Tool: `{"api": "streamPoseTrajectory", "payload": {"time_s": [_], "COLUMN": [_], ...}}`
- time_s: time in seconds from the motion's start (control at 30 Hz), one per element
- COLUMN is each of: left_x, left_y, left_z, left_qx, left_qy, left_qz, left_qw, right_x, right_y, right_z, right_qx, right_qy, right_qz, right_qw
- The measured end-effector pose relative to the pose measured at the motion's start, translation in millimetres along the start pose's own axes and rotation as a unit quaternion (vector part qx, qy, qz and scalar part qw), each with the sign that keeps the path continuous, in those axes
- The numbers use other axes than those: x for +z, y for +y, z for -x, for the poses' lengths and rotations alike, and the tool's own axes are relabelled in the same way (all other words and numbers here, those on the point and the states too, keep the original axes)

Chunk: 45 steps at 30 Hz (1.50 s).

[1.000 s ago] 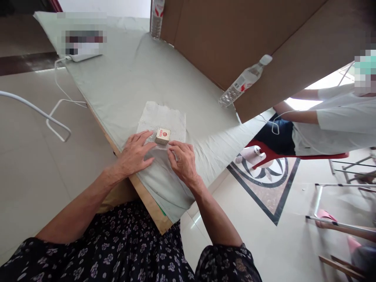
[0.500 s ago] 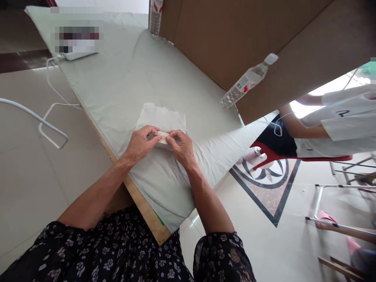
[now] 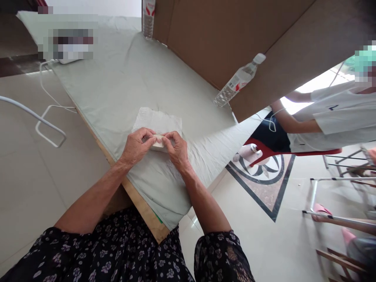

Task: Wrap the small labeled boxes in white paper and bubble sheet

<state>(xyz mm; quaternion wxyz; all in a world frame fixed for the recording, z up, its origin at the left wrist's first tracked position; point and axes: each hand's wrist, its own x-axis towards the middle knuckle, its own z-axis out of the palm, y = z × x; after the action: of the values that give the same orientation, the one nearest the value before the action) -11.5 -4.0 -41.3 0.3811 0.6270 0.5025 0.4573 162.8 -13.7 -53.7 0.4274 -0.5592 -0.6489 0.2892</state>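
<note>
Moved inward over the last second: left hand and right hand, both pinching a small pale packet, lying between them by the near side of a white sheet, visible long edge running hand to hand, neither nearer.

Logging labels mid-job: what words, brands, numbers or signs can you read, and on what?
None is readable.
Nearer plastic bottle, label: too small and blurred.
Farther plastic bottle, label: too blurred.
White T-shirt: dark mark, illegible.
Small box: no readable print showing.
</note>
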Motion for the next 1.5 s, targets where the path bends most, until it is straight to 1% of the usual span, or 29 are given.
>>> {"api": "streamPoseTrajectory", "payload": {"time_s": [0.23,0.37,0.43,0.5,0.57,0.6,0.63,0.67,0.73,0.77,0.83,0.93,1.0,1.1,1.23,1.37,1.5], "left_x": [0.7,-1.9,-3.4,-4.2,-4.1,-3.8,-3.6,-3.8,-6.3,-9.1,-17.9,-34.2,-41.3,-42.6,-42.3,-53.4,-59.9], "left_y": [3,4,5,6,7,7,8,8,8,8,8,7,6,2,-3,-11,-15], "left_z": [-1,-3,-4,-5,-7,-7,-8,-9,-9,-8,-5,0,2,1,1,5,5], "left_qx": [-0.003,-0.024,-0.033,-0.038,-0.040,-0.041,-0.042,-0.044,-0.047,-0.048,-0.046,-0.052,-0.072,-0.098,-0.110,-0.118,-0.139], "left_qy": [-0.017,-0.040,-0.044,-0.049,-0.055,-0.060,-0.066,-0.071,-0.079,-0.081,-0.075,-0.060,-0.049,-0.032,-0.005,0.032,0.036], "left_qz": [-0.007,-0.039,-0.045,-0.049,-0.055,-0.059,-0.063,-0.065,-0.072,-0.075,-0.075,-0.081,-0.114,-0.172,-0.260,-0.309,-0.329], "left_qw": [1.000,0.998,0.997,0.997,0.996,0.996,0.995,0.994,0.993,0.993,0.993,0.994,0.990,0.980,0.959,0.943,0.933], "right_x": [0,1,-1,-7,-14,-17,-18,-19,-16,-13,-8,-5,-6,-7,-6,-6,-7], "right_y": [0,5,6,1,-8,-14,-19,-24,-30,-31,-30,-28,-30,-35,-39,-40,-41], "right_z": [2,1,2,5,11,15,18,21,24,24,24,23,22,20,15,8,3], "right_qx": [0.001,0.001,-0.013,-0.047,-0.091,-0.114,-0.137,-0.160,-0.198,-0.206,-0.203,-0.197,-0.201,-0.206,-0.222,-0.240,-0.251], "right_qy": [0.021,0.006,0.004,0.040,0.099,0.115,0.108,0.080,-0.002,-0.037,-0.074,-0.090,-0.098,-0.113,-0.134,-0.152,-0.168], "right_qz": [0.044,0.040,0.041,0.076,0.146,0.183,0.216,0.241,0.273,0.286,0.309,0.337,0.359,0.402,0.438,0.448,0.447], "right_qw": [0.999,0.999,0.999,0.995,0.980,0.970,0.961,0.954,0.941,0.935,0.926,0.916,0.906,0.885,0.860,0.848,0.842]}}
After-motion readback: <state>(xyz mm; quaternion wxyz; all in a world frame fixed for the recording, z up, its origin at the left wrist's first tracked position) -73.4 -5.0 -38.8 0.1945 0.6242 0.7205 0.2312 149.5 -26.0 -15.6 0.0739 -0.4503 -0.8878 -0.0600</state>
